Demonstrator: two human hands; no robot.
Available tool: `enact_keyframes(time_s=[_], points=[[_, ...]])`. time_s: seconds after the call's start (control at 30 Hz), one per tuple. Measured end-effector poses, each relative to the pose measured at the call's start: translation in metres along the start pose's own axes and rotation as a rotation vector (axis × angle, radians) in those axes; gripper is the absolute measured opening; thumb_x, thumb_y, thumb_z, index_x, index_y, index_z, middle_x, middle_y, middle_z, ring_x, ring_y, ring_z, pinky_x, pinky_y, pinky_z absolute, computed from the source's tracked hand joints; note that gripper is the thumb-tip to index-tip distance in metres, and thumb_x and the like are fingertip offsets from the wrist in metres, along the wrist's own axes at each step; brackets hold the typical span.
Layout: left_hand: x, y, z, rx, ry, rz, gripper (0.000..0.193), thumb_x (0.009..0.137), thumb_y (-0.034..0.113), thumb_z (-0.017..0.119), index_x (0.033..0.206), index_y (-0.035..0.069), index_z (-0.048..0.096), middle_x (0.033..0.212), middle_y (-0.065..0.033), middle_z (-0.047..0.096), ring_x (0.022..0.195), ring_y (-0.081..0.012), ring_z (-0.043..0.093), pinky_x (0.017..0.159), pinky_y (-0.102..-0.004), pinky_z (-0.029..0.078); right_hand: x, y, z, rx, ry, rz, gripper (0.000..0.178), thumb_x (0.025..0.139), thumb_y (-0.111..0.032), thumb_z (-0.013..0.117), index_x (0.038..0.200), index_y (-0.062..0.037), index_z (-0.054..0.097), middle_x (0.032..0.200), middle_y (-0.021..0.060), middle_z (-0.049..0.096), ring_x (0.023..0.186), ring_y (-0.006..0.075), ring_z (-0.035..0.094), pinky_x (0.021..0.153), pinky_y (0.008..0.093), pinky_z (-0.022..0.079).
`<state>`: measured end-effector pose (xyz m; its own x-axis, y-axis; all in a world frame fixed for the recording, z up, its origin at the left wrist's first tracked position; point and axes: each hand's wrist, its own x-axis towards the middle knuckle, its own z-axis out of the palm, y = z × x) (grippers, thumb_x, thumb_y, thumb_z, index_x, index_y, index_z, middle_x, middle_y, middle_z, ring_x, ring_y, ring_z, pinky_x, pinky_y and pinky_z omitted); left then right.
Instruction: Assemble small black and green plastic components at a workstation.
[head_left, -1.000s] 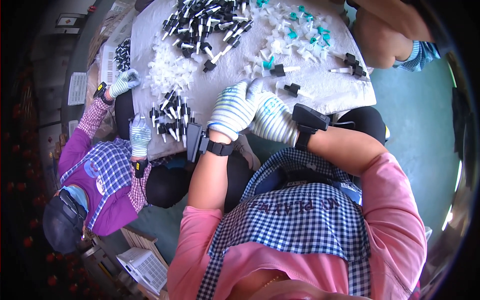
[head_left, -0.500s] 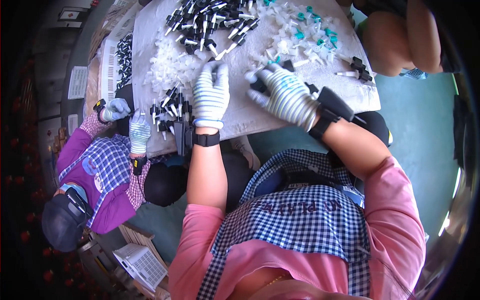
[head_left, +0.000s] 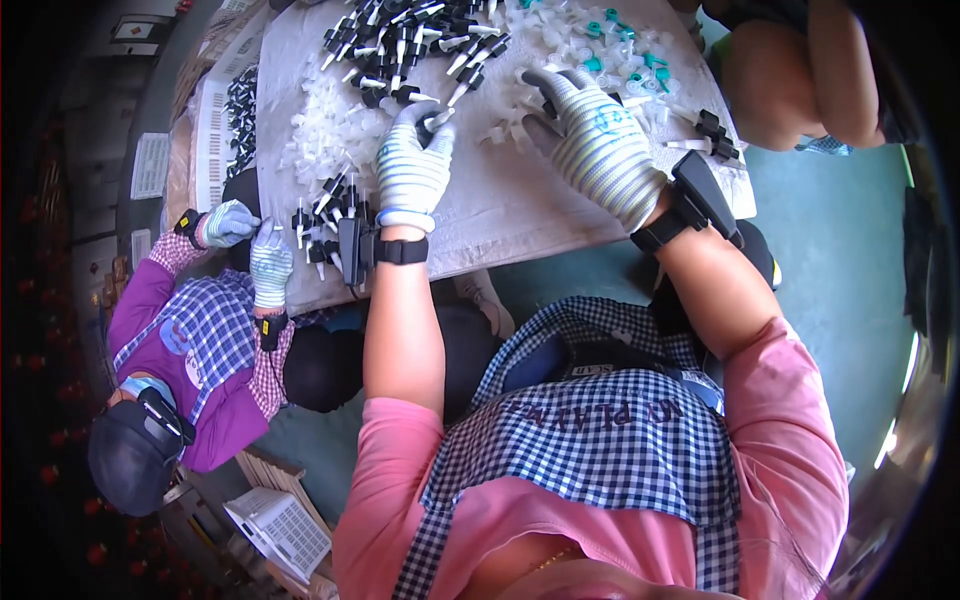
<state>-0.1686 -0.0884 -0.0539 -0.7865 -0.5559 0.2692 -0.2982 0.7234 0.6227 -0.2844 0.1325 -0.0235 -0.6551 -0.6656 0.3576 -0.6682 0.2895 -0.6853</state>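
The left hand [head_left: 413, 175], in a striped knit glove, is over the bench [head_left: 490, 215] with its fingers [head_left: 402, 118] curled nearly together on a small piece [head_left: 441, 119]; only a pale end and a bit of dark body show, and the glove hides the rest. The right hand [head_left: 605, 145] stands farther to the right, thumb and fingers spread well apart, back of the glove toward the camera. A dark part [head_left: 548, 107] shows in the gap by its thumb, but whether the hand touches it or it simply lies beneath cannot be told, since the palm is hidden. Just past the left hand lies a heap of black pump heads [head_left: 398, 50] with white stems, cut off by the upper edge of the view. To that hand's left spread translucent pieces [head_left: 322, 140], blurring into one another so that single shapes are hard to pick out, and nearer the bench edge sits a cluster of black-and-white parts [head_left: 335, 200], partly covered by the black wrist unit [head_left: 352, 250]. Beyond the right hand are clear and green pieces [head_left: 600, 50], some behind the fingers; black parts [head_left: 714, 132] lie near the right edge. At left, a co-worker's gloved hands [head_left: 270, 262] meet, what is between them too small to make out; another person's bare limb [head_left: 785, 85] is cut off at upper right.
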Motion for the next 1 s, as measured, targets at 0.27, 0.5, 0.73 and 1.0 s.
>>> enact_keyframes(time_s=[0.27, 0.5, 0.73, 1.0], points=[[-0.026, 0.072, 0.001, -0.768, -0.259, -0.286, 0.038, 0.085, 0.020, 0.079, 0.114, 0.002, 0.064, 0.089, -0.0011, 0.066, 0.071, -0.0072, 0.060, 0.054, -0.0227, 0.049, -0.012, -0.011, 0.016, 0.374, -0.130, 0.096, 0.047, 0.088, -0.029, 0.070, 0.131, -0.0129, 0.059, 0.099, 0.0156, 0.069, 0.090, 0.0328, 0.065, 0.086, 0.0388, 0.050], [-0.010, 0.062, -0.010, -0.496, -0.243, -0.299, 0.027, 0.091, 0.023, 0.070, 0.111, 0.004, 0.070, 0.090, -0.0045, 0.071, 0.072, -0.0111, 0.060, 0.065, -0.0286, 0.048, -0.009, -0.014, 0.024, 0.615, -0.137, 0.284, 0.052, 0.089, -0.030, 0.070, 0.133, -0.0072, 0.055, 0.098, 0.0129, 0.070, 0.083, 0.0224, 0.066, 0.079, 0.0350, 0.053], [-0.019, 0.052, 0.015, 0.107, -0.285, 0.256, 0.038, 0.080, 0.008, 0.069, 0.117, 0.004, 0.064, 0.111, -0.0195, 0.065, 0.096, -0.0388, 0.065, 0.083, -0.0460, 0.053, -0.004, -0.009, 0.026, 0.593, -0.060, 0.270, 0.053, 0.091, -0.035, 0.067, 0.131, -0.0028, 0.054, 0.104, 0.0185, 0.069, 0.090, 0.0255, 0.068, 0.082, 0.0342, 0.053], [-0.015, 0.045, 0.007, -0.213, -0.206, 0.138, 0.032, 0.088, 0.010, 0.065, 0.119, 0.002, 0.062, 0.106, -0.0188, 0.067, 0.093, -0.0316, 0.067, 0.083, -0.0403, 0.053, -0.001, -0.017, 0.018, 0.882, -0.115, 0.288, 0.048, 0.090, -0.025, 0.071, 0.128, 0.0000, 0.057, 0.108, 0.0117, 0.069, 0.097, 0.0156, 0.064, 0.084, 0.0308, 0.052]])
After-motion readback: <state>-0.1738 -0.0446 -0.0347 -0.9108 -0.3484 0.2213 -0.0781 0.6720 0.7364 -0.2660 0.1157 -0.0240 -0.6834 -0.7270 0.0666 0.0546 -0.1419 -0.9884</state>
